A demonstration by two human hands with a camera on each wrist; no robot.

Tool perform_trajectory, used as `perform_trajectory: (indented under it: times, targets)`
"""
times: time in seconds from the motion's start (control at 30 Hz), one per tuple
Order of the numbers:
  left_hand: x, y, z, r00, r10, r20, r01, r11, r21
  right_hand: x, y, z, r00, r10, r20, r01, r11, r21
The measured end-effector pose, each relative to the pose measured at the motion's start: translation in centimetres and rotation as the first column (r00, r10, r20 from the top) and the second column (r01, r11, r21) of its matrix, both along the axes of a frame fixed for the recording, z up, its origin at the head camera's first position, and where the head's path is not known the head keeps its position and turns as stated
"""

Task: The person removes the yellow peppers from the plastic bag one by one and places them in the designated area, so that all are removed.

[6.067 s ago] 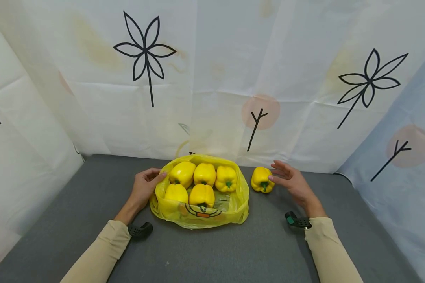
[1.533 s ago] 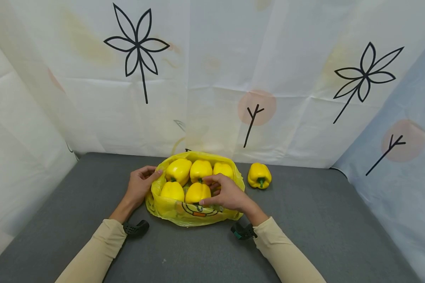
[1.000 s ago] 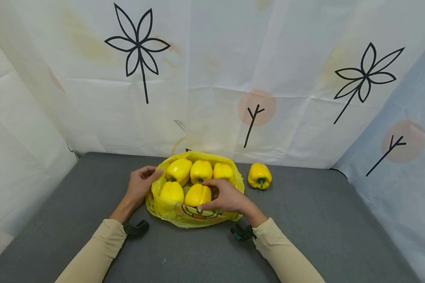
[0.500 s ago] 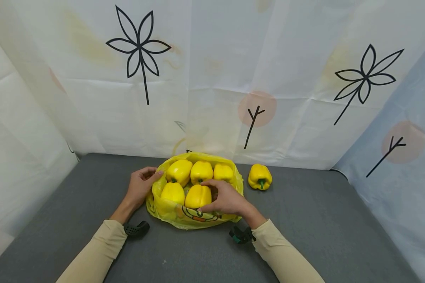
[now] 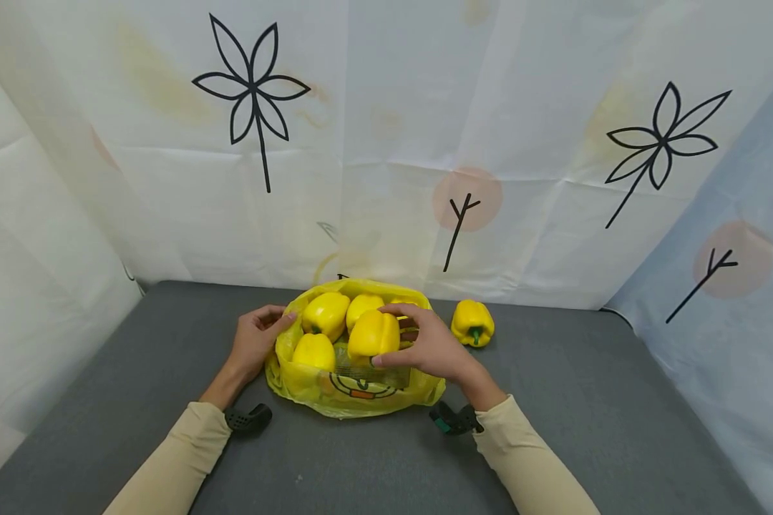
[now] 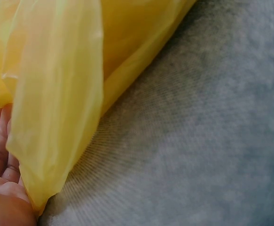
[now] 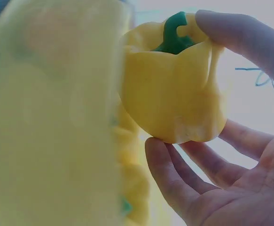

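Note:
A yellow plastic bag (image 5: 296, 383) with an open top stands on the table. My left hand (image 5: 253, 342) pinches its left rim, thumb over the edge; in the left wrist view the bag's yellow film (image 6: 57, 103) hangs over part of the fingers. Over the bag's opening, my right hand (image 5: 436, 349) grips a yellow bell pepper (image 5: 370, 337) between thumb and fingers. The right wrist view shows this pepper's green stem (image 7: 175, 35) near the thumb. Inside the bag lie several more bell peppers (image 5: 325, 315), the rear right one mostly hidden behind the right hand.
Another yellow bell pepper (image 5: 472, 323) sits on the grey table (image 5: 361, 472) just right of the bag. A pale fabric wall (image 5: 386, 143) with plant drawings rises behind the table's back edge, and similar fabric borders both sides.
My right hand has taken hold of the front middle pepper and raised it, up and slightly right, baring the bag's bottom. Earlier that hand was at the loose pepper outside. The left hand stays at the rim.

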State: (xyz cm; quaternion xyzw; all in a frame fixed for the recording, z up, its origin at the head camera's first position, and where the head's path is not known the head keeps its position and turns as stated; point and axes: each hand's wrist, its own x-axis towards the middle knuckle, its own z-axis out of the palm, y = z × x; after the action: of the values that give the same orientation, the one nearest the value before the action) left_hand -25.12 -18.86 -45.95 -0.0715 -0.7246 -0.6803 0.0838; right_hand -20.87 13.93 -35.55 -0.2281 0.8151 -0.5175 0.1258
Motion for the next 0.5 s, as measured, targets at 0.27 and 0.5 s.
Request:
perform_trajectory:
  times: [0.27, 0.5]
  targets:
    - [0.1, 0.1, 0.0, 1.000, 0.001, 0.004, -0.002, 1.000, 0.014, -0.5, 2.2, 1.3, 1.000, -0.021, 0.018, 0.023, 0.995, -0.094]
    - [0.0, 0.0, 0.0, 1.000, -0.005, 0.004, 0.005, 1.000, 0.014, -1.1, 5.0, 2.4, 1.000, -0.023, 0.005, 0.024, 0.980, -0.197]
